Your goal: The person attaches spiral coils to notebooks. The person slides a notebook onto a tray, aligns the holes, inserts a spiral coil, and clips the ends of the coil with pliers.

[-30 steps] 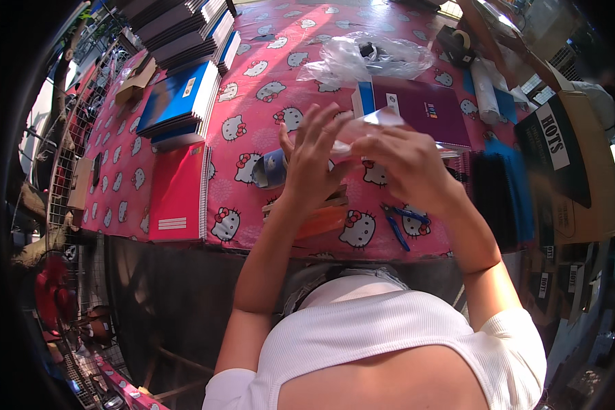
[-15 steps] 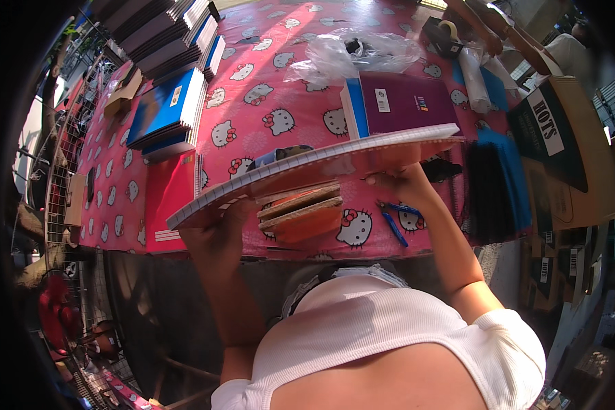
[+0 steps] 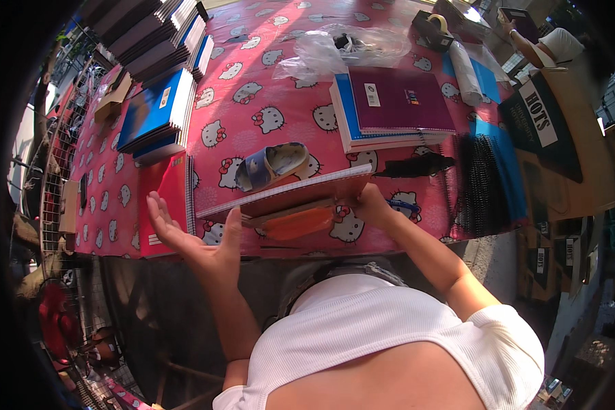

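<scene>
Over the pink worktop, 1 brownish notebook is grasped by the right hand; the grip of the left hand is released. 1 red notebook is laid flat; the held one, not yet.

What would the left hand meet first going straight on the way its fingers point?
Probably the red notebook: the left hand's fingers overlap it in this view. Hand height is unclear; if high enough, it would pass over toward the pink tablecloth.
</scene>
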{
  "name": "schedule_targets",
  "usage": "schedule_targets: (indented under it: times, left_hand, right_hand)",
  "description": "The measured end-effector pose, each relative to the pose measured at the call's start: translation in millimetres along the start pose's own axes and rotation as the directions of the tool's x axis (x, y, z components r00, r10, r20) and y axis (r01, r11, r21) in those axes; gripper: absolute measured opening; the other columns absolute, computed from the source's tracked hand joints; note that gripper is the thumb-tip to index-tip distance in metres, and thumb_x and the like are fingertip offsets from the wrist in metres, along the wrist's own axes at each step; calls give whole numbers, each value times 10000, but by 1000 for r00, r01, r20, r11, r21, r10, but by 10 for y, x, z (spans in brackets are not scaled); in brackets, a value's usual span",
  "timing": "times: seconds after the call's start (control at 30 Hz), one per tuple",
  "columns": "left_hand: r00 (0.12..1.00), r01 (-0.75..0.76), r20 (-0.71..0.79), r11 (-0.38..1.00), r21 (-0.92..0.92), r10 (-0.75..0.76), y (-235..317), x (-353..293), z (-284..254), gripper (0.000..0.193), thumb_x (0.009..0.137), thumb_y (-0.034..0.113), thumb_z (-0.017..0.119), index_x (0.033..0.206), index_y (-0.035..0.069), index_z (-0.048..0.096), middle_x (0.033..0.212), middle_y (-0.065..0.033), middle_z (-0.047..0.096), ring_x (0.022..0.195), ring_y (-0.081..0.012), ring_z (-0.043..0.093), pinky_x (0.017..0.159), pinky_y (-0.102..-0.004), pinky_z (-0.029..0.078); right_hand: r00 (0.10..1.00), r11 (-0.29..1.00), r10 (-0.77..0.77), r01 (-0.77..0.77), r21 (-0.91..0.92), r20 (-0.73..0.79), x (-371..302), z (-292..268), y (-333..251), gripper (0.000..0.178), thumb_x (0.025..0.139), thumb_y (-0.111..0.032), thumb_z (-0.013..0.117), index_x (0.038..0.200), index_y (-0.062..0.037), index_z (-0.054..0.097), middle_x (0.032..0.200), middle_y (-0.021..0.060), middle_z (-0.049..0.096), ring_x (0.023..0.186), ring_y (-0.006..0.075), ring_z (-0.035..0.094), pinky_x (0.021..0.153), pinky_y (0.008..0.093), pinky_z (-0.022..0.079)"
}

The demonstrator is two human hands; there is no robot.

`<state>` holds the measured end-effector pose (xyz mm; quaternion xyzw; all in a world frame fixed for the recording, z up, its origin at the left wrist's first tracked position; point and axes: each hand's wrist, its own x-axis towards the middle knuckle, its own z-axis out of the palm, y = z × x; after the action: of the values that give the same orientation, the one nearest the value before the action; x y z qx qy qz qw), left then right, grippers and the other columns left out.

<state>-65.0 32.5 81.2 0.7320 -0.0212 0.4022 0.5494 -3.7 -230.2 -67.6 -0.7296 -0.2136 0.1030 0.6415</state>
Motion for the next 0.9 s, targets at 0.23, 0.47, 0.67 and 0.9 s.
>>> schedule_targets:
  times: [0.23, 0.47, 0.67, 0.9]
  left_hand:
    - [669, -590, 738, 667, 455, 87, 215, -334, 640, 675, 891, 420, 607, 1446, 111, 377, 1327, -123, 520, 1220, -250, 496, 1107, -485, 221]
    - [728, -495, 629, 845, 205, 274, 160, -249, 791, 244, 812, 239, 718, 1023, 116, 720, 894, -4, 684, 816, -176, 610, 948, -421, 370]
    - [755, -377, 641, 892, 250, 139, 164, -220, 764, 144, 836, 213, 713, 938, 113, 732, 875, -9, 691, 863, -167, 629, 972, -398, 322]
    - [765, -319, 640, 908, 270, 79, 220, -232, 795, 132, 818, 215, 735, 916, 127, 732, 865, -4, 690, 851, -149, 627, 978, -390, 307]
  right_hand:
    - [994, 818, -4, 64, -571, 106, -343, 61, -249, 363, 744, -5, 702, 1094, -47, 614, 1138, 143, 616, 1056, 297, 610, 862, 375, 510]
    - [669, 728, -184, -399, -557, -720, -157, -1637, 165, 310, 762, -77, 728, 1042, -6, 617, 1018, 171, 641, 947, 337, 623, 828, 396, 498]
    - [848, 826, -358, 92, -556, -392, -352, -971, -740, 360, 794, 40, 669, 1132, -85, 678, 973, 129, 661, 832, 212, 654, 675, 291, 536]
    - [921, 912, -320, 236, -337, -222, -382, -452, -1161, 352, 724, 88, 709, 1029, -86, 718, 905, 87, 636, 789, 183, 650, 655, 267, 538]
